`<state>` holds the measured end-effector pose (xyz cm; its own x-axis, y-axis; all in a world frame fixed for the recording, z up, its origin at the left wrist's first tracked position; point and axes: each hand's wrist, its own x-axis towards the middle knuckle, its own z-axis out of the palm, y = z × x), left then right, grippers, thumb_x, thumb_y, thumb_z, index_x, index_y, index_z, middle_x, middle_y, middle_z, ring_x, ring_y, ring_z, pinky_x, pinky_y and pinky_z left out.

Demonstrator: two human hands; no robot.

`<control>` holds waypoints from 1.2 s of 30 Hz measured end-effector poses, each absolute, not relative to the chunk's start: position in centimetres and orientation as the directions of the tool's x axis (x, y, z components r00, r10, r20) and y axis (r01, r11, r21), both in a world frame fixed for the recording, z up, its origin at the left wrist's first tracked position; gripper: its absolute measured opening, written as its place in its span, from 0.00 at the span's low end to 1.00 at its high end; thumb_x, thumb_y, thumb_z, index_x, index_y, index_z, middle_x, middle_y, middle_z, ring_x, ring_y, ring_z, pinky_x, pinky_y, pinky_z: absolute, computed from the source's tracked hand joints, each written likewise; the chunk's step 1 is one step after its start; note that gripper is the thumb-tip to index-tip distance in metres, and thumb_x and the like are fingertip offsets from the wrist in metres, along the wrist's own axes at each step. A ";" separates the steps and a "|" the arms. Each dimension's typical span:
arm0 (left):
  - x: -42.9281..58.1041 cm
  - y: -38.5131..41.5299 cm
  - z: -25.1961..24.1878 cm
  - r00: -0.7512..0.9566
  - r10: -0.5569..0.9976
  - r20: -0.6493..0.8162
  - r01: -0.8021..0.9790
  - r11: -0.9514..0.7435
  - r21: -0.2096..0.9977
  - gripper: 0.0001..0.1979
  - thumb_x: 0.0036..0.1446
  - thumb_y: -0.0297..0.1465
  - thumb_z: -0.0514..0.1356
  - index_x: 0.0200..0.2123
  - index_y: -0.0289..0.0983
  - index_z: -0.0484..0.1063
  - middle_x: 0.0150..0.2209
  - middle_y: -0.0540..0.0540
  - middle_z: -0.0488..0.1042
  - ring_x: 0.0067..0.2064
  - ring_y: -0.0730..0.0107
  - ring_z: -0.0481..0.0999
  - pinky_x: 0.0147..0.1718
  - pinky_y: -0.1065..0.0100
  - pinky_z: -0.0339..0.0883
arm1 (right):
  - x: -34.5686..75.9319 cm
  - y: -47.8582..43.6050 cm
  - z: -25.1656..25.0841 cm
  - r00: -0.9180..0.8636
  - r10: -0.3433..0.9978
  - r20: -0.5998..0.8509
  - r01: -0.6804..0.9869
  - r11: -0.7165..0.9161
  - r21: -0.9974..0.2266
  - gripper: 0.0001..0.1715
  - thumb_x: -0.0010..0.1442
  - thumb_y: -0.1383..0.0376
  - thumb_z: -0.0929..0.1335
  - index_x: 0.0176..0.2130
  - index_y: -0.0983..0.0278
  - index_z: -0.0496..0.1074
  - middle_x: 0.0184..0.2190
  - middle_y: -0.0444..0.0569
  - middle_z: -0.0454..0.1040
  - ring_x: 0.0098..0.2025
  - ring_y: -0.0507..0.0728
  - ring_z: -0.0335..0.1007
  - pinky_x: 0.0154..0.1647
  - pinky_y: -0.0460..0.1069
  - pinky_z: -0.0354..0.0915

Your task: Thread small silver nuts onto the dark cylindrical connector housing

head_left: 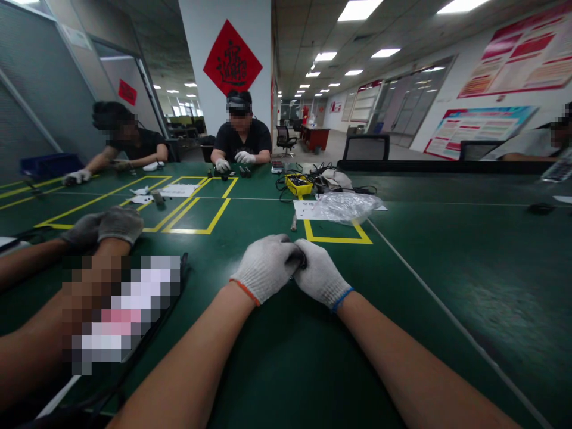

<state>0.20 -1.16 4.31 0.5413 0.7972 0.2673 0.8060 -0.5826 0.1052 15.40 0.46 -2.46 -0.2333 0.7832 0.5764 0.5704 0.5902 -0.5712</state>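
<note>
My left hand [267, 266] and my right hand [319, 275] wear white knit gloves and meet above the green table [277, 357], fingers curled together. Between them a small dark part [302, 260] shows; both hands close around it, and most of it is hidden. A clear plastic bag [346, 205] lies on a white sheet just beyond my hands, with a small metal rod [294, 223] to its left.
A neighbour's gloved hands [105, 226] and forearms rest at my left. Two gloved people sit across the table with small parts. A yellow box [298, 185] with cables sits mid-table. Yellow tape outlines [196, 215] mark the surface. Black chairs stand behind.
</note>
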 end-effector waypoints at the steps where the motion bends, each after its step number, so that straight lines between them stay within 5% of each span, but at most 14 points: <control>1: 0.3 -1.2 4.2 0.531 0.801 0.275 0.809 -0.576 0.116 0.11 0.67 0.33 0.59 0.41 0.39 0.83 0.38 0.43 0.78 0.40 0.60 0.78 0.41 0.62 0.74 | 15.4 0.5 -2.4 -0.227 0.786 0.576 0.565 0.587 -0.579 0.11 0.48 0.74 0.66 0.28 0.59 0.62 0.29 0.45 0.69 0.31 0.56 0.65 0.32 0.49 0.59; 15: 0.7 -0.8 2.8 0.441 0.830 0.341 0.828 -0.523 0.201 0.11 0.68 0.32 0.58 0.42 0.38 0.81 0.41 0.42 0.77 0.40 0.60 0.78 0.41 0.62 0.74 | 15.3 0.7 -2.5 -0.158 0.815 0.557 0.589 0.530 -0.610 0.09 0.52 0.72 0.66 0.34 0.60 0.68 0.33 0.48 0.74 0.35 0.58 0.70 0.37 0.51 0.64; 22: 0.1 0.1 2.1 0.228 0.835 0.501 0.805 -0.451 0.385 0.07 0.66 0.30 0.61 0.42 0.38 0.81 0.41 0.43 0.77 0.43 0.61 0.79 0.43 0.64 0.73 | 15.6 0.7 -2.4 -0.026 0.824 0.567 0.512 0.498 -0.700 0.13 0.55 0.67 0.67 0.42 0.62 0.74 0.40 0.52 0.80 0.42 0.61 0.76 0.46 0.55 0.70; 26: 0.0 0.4 1.8 0.157 0.833 0.530 0.778 -0.435 0.453 0.06 0.64 0.28 0.62 0.41 0.38 0.80 0.40 0.44 0.78 0.43 0.61 0.79 0.43 0.64 0.73 | 15.6 0.2 -2.0 -0.029 0.840 0.542 0.396 0.508 -0.765 0.12 0.60 0.58 0.68 0.40 0.62 0.76 0.37 0.52 0.81 0.40 0.61 0.77 0.42 0.54 0.71; 36: 0.5 0.1 0.8 0.258 0.769 0.586 0.754 -0.539 0.375 0.07 0.65 0.28 0.61 0.43 0.39 0.79 0.40 0.46 0.75 0.42 0.65 0.78 0.43 0.66 0.74 | 15.5 0.2 -1.8 0.003 0.842 0.540 0.347 0.506 -0.790 0.19 0.66 0.54 0.64 0.34 0.63 0.77 0.28 0.47 0.78 0.32 0.58 0.72 0.34 0.51 0.66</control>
